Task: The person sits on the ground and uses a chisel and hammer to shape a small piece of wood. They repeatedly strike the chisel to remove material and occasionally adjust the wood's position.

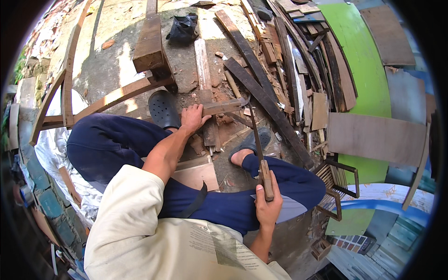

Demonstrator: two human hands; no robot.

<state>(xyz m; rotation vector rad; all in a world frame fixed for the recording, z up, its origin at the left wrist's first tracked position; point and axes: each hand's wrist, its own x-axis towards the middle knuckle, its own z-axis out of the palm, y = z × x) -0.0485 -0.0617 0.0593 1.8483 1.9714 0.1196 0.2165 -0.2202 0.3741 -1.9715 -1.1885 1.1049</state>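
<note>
In my right hand (269, 205) is the wooden handle of a handsaw (253, 126), its dark, narrow blade seen nearly edge-on and pointing away from me. The blade's far end reaches the right end of a short piece of wood (223, 108). My left hand (192, 117) grips that wood at its left end, fingers over the far side and thumb on the near side. The wood lies crosswise over an upright-running plank (211, 133) on the ground. Just beyond its right end lies a hammer (232, 84) with a wooden handle and a curved metal head.
Long dark boards (266, 107) and a pile of scrap wood (322, 60) lie to the right, beside a green panel (368, 70). A wooden frame with a thick beam (149, 51) stands at the far left. A black plastic bag (183, 29) lies beyond. Between my legs is a pale board (198, 175).
</note>
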